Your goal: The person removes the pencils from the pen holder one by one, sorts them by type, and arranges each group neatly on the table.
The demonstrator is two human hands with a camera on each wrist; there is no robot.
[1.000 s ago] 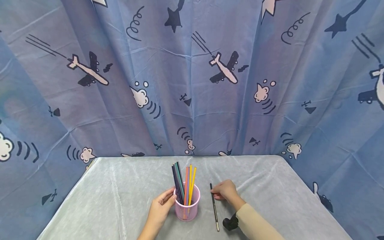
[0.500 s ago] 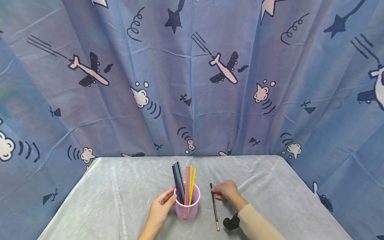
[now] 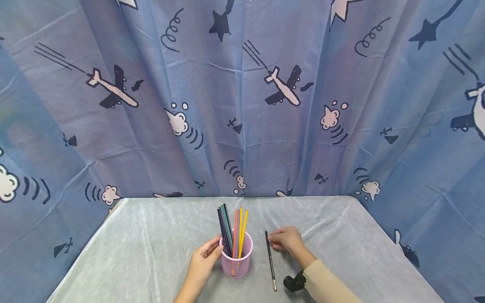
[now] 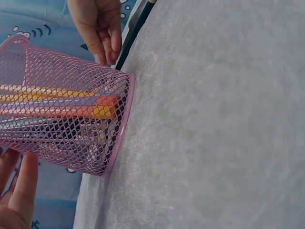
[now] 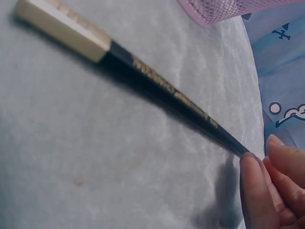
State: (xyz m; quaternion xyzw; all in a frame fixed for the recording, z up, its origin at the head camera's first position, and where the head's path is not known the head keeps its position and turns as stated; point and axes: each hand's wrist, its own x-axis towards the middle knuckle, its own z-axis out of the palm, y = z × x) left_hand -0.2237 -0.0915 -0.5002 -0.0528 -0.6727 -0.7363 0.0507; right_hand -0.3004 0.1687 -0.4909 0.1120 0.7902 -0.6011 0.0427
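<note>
A pink mesh pencil cup (image 3: 235,265) stands upright on the table, holding several colored pencils (image 4: 57,110). On its left side my left hand (image 3: 202,261) holds it lightly, thumb in front and fingers toward the back of the rim. A black pencil (image 3: 270,261) with gold lettering and a gold end lies to the right of the cup, gold end toward me. My right hand (image 3: 289,240) is at its far end, fingertips right beside it. In the right wrist view the thumb (image 5: 257,191) overlaps the pencil's narrow end, while the forefinger stands apart from the thumb.
A light grey cloth (image 3: 170,227) covers the table. Behind it hangs a blue curtain (image 3: 212,105) printed with airplanes and stars. A black device (image 3: 294,283) is worn on the right wrist, beside the beige sleeve (image 3: 329,284).
My right hand has shifted slightly right, and its fingers have loosened from the black pencil, which stays nearly in place. The left hand and the pencil cup have not moved.
</note>
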